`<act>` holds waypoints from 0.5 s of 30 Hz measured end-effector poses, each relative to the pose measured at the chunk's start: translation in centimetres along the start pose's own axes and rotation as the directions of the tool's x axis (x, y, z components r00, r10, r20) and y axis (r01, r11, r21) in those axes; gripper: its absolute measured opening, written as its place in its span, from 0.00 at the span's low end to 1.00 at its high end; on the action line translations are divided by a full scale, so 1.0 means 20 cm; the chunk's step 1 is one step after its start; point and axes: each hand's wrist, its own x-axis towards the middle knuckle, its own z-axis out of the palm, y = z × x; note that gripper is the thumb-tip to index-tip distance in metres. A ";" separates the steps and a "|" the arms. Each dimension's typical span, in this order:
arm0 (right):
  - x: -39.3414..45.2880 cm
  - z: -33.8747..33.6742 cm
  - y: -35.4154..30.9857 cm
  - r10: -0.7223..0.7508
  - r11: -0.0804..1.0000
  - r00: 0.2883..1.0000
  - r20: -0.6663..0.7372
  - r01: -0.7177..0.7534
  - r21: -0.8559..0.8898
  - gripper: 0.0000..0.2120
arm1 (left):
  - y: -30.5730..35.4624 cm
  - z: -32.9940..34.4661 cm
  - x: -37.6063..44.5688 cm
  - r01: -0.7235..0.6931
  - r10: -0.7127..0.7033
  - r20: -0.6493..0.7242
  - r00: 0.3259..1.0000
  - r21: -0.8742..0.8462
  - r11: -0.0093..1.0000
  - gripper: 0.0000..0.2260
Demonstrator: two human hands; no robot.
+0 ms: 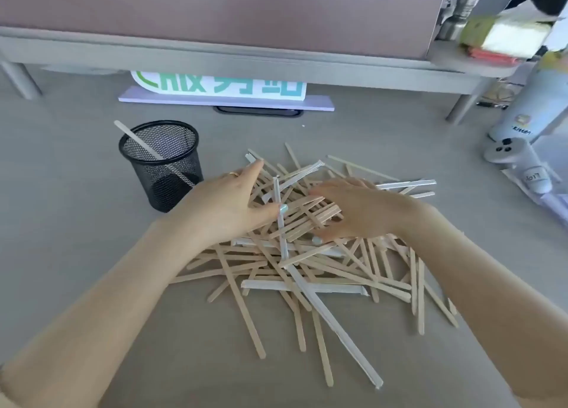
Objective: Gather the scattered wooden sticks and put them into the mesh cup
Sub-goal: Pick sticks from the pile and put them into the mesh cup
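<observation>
1. Nearest the camera, loose wooden sticks fan out across the grey table, a few white paper-wrapped ones among them
2. At the middle of the heap, the left hand lies on the pile with fingers straight and together, thumb (pale painted nail) pressing the sticks; the right hand faces it just beside, fingers extended flat over the pile, thumb tucked under a bundle between the two hands
3. Beyond the left hand, left of the heap, the black mesh cup stands upright, one stick leaning inside
4. Farthest back, a green-lettered sign sits beneath a grey shelf
</observation>
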 end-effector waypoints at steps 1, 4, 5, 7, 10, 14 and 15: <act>-0.02 -0.01 -0.01 0.000 1.000 1.000 -0.010 0.000 -0.002 0.35 | 0.01 -0.01 -0.01 0.008 -0.008 0.041 0.999 0.008 1.000 0.36; -0.04 0.01 -0.02 0.022 0.999 0.996 -0.084 -0.019 0.032 0.29 | 0.00 0.01 -0.03 0.010 -0.017 0.117 0.993 0.059 0.998 0.38; -0.04 0.03 -0.02 0.023 0.999 0.993 -0.112 -0.018 0.050 0.27 | 0.00 0.02 -0.03 0.014 -0.023 0.140 0.990 0.062 0.998 0.38; -0.03 0.05 -0.03 0.009 0.996 0.985 -0.172 0.008 0.093 0.23 | 0.00 0.01 0.00 0.010 -0.020 0.145 0.989 0.064 0.998 0.39; -0.02 0.08 -0.03 -0.010 0.989 0.968 -0.251 0.047 0.140 0.18 | 0.01 0.02 0.03 -0.001 -0.005 0.097 0.995 0.063 0.998 0.38; 0.00 0.10 -0.03 -0.039 0.981 0.950 -0.309 0.095 0.169 0.09 | 0.04 0.07 0.03 -0.029 0.024 0.082 0.996 0.051 0.998 0.37; 0.00 0.10 -0.02 -0.049 0.982 0.948 -0.315 0.103 0.156 0.05 | 0.04 0.08 0.03 -0.044 0.039 0.086 0.996 0.056 0.997 0.37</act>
